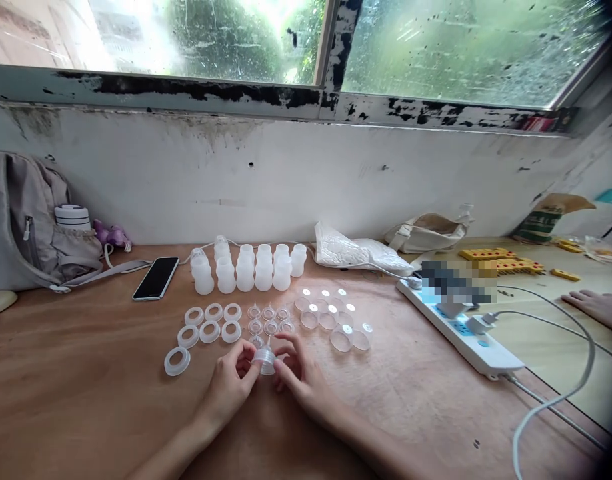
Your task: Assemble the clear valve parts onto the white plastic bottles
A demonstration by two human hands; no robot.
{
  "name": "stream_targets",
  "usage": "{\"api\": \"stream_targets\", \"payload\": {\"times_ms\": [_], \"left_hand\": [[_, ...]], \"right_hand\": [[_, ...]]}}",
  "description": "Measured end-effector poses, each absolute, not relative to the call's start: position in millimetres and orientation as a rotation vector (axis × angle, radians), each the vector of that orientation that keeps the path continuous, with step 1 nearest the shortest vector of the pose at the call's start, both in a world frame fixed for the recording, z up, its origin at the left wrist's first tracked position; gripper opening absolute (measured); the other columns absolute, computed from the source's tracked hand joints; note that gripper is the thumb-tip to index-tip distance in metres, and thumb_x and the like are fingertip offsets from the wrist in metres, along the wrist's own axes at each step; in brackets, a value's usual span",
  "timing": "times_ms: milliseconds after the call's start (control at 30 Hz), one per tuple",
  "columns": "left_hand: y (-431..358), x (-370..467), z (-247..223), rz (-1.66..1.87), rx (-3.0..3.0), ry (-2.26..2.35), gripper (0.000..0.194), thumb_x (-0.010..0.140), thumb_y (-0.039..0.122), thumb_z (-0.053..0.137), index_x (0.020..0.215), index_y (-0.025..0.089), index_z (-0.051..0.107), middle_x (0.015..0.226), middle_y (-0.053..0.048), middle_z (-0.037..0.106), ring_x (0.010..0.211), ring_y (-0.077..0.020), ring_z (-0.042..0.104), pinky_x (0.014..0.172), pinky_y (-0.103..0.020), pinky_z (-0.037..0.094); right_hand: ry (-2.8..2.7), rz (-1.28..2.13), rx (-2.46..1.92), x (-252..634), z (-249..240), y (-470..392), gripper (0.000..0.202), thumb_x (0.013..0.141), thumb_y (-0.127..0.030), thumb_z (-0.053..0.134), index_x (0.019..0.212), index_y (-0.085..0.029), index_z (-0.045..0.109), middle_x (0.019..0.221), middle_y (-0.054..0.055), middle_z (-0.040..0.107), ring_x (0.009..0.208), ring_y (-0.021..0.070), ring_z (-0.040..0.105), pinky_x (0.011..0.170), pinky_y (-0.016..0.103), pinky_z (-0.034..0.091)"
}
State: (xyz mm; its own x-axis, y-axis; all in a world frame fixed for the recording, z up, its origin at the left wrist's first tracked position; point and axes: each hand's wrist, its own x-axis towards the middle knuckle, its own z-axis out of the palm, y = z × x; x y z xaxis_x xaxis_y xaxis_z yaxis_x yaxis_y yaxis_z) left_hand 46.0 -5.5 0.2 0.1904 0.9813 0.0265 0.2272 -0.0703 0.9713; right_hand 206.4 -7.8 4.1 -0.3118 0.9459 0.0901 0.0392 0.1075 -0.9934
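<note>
So you've got that clear ribbed collar (pixel 266 362) upright just above the table (pixel 111 387), teat tip poking up. Your left hand (pixel 232 373) has it pinched thumb-to-fingers on the 9 o'clock side, and your right hand (pixel 303 380) grips the 3 o'clock side, fingers a bit looser. Going out from there: spare teats (pixel 269 313) right at 12, frosted bottles (pixel 265 273) behind them, white rings (pixel 209 341) around 10, clear caps (pixel 329 320) at 2, phone (pixel 156 279) further out at 10.
</note>
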Motion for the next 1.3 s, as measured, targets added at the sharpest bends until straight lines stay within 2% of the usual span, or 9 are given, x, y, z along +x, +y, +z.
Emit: {"api": "stream_targets", "payload": {"times_ms": [200,400,600,800,900,1000,1067,1200,1300], "left_hand": [[-10,48,6,0.955,1.689,1.327,0.012,0.077,0.025,0.049,0.072,0.020,0.040,0.057,0.005,0.045,0.049,-0.0098,0.046,0.047,-0.020,0.034],[-16,56,1,0.936,1.789,1.321,0.009,0.078,0.022,0.046,0.081,0.021,0.038,0.061,0.005,0.048,0.051,-0.0110,0.049,0.050,-0.021,0.036],[-19,57,-3,0.954,1.901,1.340,0.008,0.078,0.019,0.044,0.082,0.023,0.038,0.067,0.003,0.050,0.055,-0.0116,0.050,0.051,-0.021,0.036],[-22,56,2,0.957,1.919,1.304,0.006,0.083,0.027,0.043,0.088,0.023,0.043,0.075,0.000,0.057,0.064,-0.0141,0.057,0.056,-0.023,0.041],[-20,55,4,1.000,1.852,1.291,0.010,0.084,0.029,0.042,0.092,0.023,0.044,0.080,-0.001,0.060,0.067,-0.0143,0.059,0.059,-0.023,0.043],[-16,50,4,1.074,1.764,1.274,0.009,0.085,0.028,0.041,0.091,0.022,0.044,0.083,-0.001,0.060,0.071,-0.0145,0.059,0.061,-0.024,0.045],[-12,46,4,1.105,1.772,1.252,0.008,0.084,0.024,0.042,0.090,0.022,0.045,0.086,-0.002,0.060,0.074,-0.0147,0.059,0.064,-0.025,0.046],[-11,42,0,1.096,1.907,1.181,0.014,0.081,0.016,0.041,0.089,0.021,0.050,0.091,-0.003,0.057,0.076,-0.0149,0.057,0.066,-0.026,0.047],[-14,44,2,1.106,2.008,1.143,0.019,0.080,0.013,0.040,0.091,0.021,0.053,0.095,-0.004,0.057,0.072,-0.0134,0.056,0.064,-0.024,0.047]], "right_hand": [[-1.843,0.988,-1.085,206,7,-13,0.020,0.082,-0.025,0.046,0.101,-0.020,0.047,0.082,0.002,0.059,0.059,0.0109,0.054,0.053,0.022,0.044],[-1.865,0.806,-1.143,203,-8,-10,0.016,0.075,-0.012,0.045,0.089,-0.019,0.048,0.066,-0.001,0.054,0.055,0.0102,0.049,0.051,0.021,0.040],[-1.914,0.761,-1.111,203,-6,-11,0.015,0.072,-0.010,0.045,0.083,-0.020,0.046,0.065,-0.002,0.052,0.054,0.0101,0.047,0.051,0.021,0.038],[-1.878,0.699,-1.142,207,-6,-9,0.006,0.076,-0.014,0.045,0.077,-0.019,0.046,0.063,-0.001,0.052,0.053,0.0101,0.045,0.052,0.023,0.037],[-1.811,0.886,-1.077,209,-3,-9,0.010,0.078,-0.020,0.049,0.088,-0.020,0.047,0.071,0.000,0.053,0.056,0.0100,0.047,0.052,0.023,0.040],[-1.621,1.297,-0.918,210,3,-8,0.044,0.076,-0.032,0.057,0.113,-0.025,0.035,0.095,0.003,0.050,0.064,0.0110,0.054,0.052,0.024,0.046],[-1.459,1.520,-0.831,209,5,-6,0.059,0.072,-0.041,0.060,0.120,-0.028,0.029,0.100,0.005,0.047,0.070,0.0134,0.056,0.051,0.025,0.048],[-1.347,1.679,-0.846,209,6,2,0.041,0.069,-0.048,0.062,0.097,-0.019,0.052,0.081,0.002,0.054,0.061,0.0123,0.056,0.047,0.023,0.047],[-1.356,1.634,-0.891,210,6,5,0.036,0.065,-0.046,0.066,0.080,-0.015,0.056,0.067,-0.001,0.056,0.051,0.0097,0.054,0.046,0.022,0.044]]}}
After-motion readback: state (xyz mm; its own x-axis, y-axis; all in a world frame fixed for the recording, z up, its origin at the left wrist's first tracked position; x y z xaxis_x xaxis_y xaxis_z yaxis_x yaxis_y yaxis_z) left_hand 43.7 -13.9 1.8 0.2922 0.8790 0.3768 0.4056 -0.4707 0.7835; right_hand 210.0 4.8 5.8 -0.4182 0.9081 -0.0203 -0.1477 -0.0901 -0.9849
